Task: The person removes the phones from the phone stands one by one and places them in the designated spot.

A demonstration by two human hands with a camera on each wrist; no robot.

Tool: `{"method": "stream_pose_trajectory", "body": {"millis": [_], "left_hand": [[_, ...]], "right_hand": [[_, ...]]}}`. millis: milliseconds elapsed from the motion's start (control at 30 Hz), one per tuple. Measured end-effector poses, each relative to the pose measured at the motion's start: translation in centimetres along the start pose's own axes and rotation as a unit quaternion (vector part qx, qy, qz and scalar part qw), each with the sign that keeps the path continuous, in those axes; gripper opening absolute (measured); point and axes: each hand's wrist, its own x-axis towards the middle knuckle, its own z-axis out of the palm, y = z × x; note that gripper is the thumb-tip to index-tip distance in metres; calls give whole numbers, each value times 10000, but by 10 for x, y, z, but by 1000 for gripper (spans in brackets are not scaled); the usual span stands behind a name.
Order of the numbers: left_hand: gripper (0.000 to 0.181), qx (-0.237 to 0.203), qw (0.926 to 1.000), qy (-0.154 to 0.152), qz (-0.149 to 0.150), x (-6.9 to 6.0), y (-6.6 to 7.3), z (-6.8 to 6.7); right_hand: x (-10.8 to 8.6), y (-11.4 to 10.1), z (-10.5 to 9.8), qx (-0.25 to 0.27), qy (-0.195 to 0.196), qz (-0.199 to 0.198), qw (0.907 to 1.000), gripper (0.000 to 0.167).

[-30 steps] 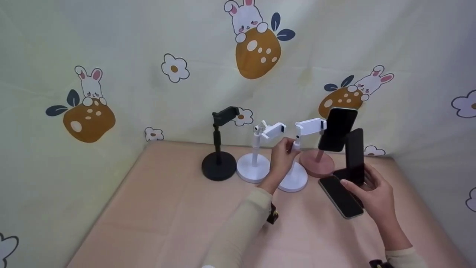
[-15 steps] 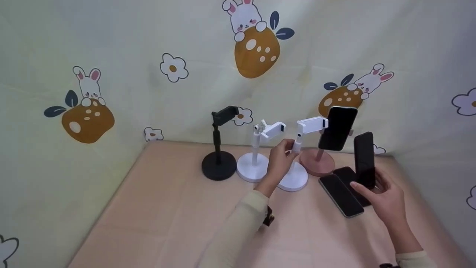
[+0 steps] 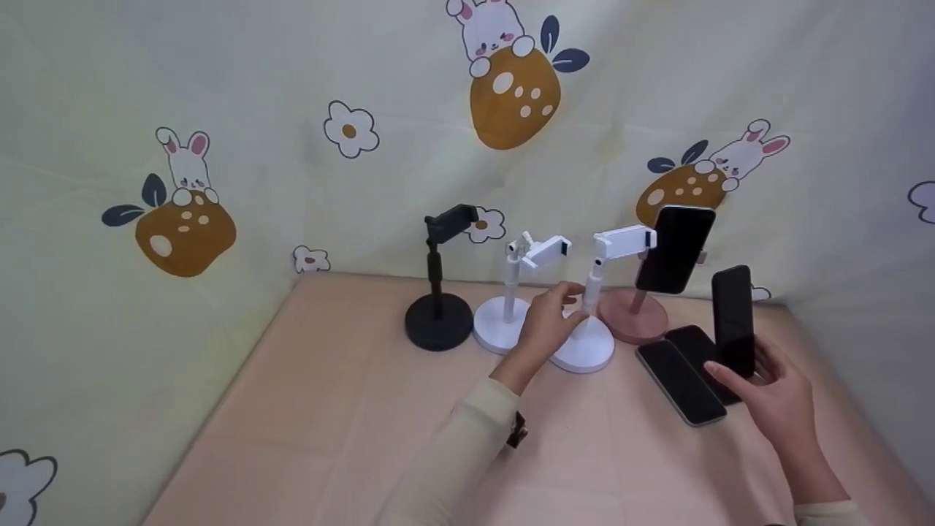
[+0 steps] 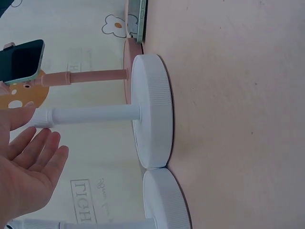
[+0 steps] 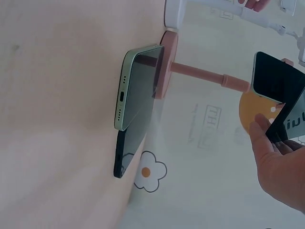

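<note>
Right grip (image 3: 785, 402): one phone (image 3: 733, 314) of four

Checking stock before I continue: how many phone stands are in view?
4. In the head view, left to right: black stand, first white stand, second white stand, then pink stand, bearing a phone. None appears hidden.

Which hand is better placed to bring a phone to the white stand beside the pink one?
Right, most likely: the right hand grips a raised phone, whereas the left hand, beside the white stand's stem, holds no phone.
</note>
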Motion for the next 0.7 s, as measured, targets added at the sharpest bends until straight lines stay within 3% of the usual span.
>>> {"method": "stream_pose_trajectory", "body": {"millis": [267,700], "left_hand": [[41,176,9998,-110,61,-6,-1,-5],[41,277,9994,-163,-84,-14,-3,-11]], "right_hand": [[3,6,-2,-59,-50,-22,10000,91],[11,18,-8,-171,-42,17,9998,90]]}}
